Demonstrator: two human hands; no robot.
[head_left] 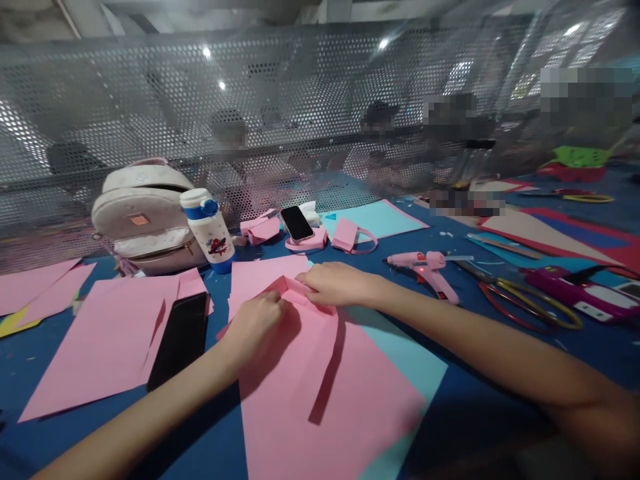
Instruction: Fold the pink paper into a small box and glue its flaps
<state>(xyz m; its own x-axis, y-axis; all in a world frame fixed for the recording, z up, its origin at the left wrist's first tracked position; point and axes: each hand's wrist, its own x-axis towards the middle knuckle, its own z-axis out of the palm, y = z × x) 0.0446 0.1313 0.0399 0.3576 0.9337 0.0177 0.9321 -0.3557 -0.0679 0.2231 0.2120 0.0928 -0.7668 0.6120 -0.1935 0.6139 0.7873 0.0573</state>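
Note:
Both my hands rest on a pink paper sheet [320, 393] lying on the blue table [480, 333]. My left hand [255, 321] is closed, its fingers pinching the folded far edge of the sheet. My right hand [336, 283] presses down on the same fold [295, 290] from the other side, fingers curled together. A light blue sheet [415, 360] lies under the pink one.
A black phone [180, 339] lies on more pink paper [105, 347] at left. Behind stand a white backpack [143, 217], a bottle [210, 230], a second phone [297, 223] and pink paper pieces. A pink glue gun [425, 267] and scissors [525, 300] lie right. A perforated metal screen [300, 113] closes the far side.

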